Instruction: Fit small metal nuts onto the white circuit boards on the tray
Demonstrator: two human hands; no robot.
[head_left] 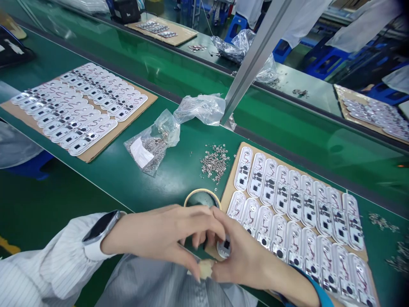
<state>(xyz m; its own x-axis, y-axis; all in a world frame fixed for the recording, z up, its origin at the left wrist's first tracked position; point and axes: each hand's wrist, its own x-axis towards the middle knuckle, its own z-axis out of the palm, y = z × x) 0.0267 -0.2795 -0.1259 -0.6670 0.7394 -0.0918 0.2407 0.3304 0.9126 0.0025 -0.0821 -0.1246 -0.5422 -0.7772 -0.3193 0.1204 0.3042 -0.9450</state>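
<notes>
My left hand (pixel 162 234) and my right hand (pixel 239 251) meet above the table's near edge. Between their thumbs and fingers is a small pale yellow piece (pixel 205 269), which both pinch. A roll of tape (pixel 202 191) lies flat just beyond my fingers. To the right, rows of white oval housings (pixel 281 192) with circuit boards and thin red wires rest on a cardboard sheet (pixel 230 179); the nearest left part of it is hidden by my right hand. A pile of small metal parts (pixel 214 163) sits behind the tape roll.
Left of the pile lies a clear bag of metal parts (pixel 153 147) with a white label, beside a crumpled plastic bag (pixel 201 108). Another cardboard sheet (pixel 140 108) of housings is at the left. A metal post (pixel 252 59) rises behind; more metal parts (pixel 383 221) lie far right.
</notes>
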